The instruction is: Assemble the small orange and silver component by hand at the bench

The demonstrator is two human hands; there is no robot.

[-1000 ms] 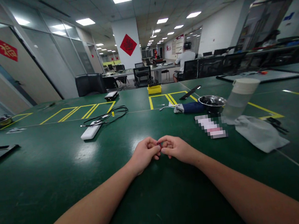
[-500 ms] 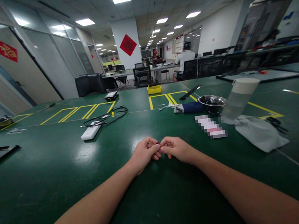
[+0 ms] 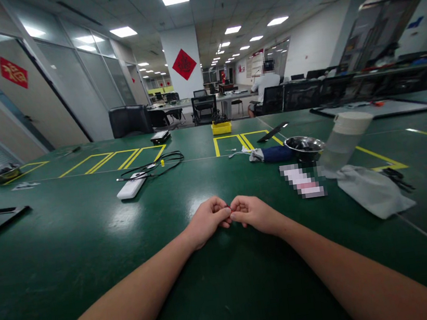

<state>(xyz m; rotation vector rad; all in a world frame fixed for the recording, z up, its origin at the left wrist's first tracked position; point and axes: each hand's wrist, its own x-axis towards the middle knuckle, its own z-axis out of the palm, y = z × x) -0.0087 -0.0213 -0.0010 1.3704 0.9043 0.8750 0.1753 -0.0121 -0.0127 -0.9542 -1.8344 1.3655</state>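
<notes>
Over the middle of the green table [image 3: 94,270], my left hand [image 3: 210,218] and my right hand [image 3: 254,213] meet at their fingertips. Both are closed in a pinch on one small dark red item [image 3: 228,207], mostly covered by the fingers, so its kind does not show. A white power bank [image 3: 132,187] lies beyond my left hand, with a black cable [image 3: 169,158] looped beside it. Nearest to my right hand on that side is a pixelated pink and white flat thing [image 3: 303,182].
At right stand a metal bowl [image 3: 304,148], a tall lidded clear container [image 3: 343,143] and a grey cloth pouch [image 3: 375,191]. A dark blue folded bundle [image 3: 275,153] lies left of the bowl. Farther back is a yellow box [image 3: 221,127]. A person in white [image 3: 267,84] sits beyond the table.
Both hands keep their pinch with the fingertips together; less of the small red item shows between them. The whole view has shifted very slightly.
</notes>
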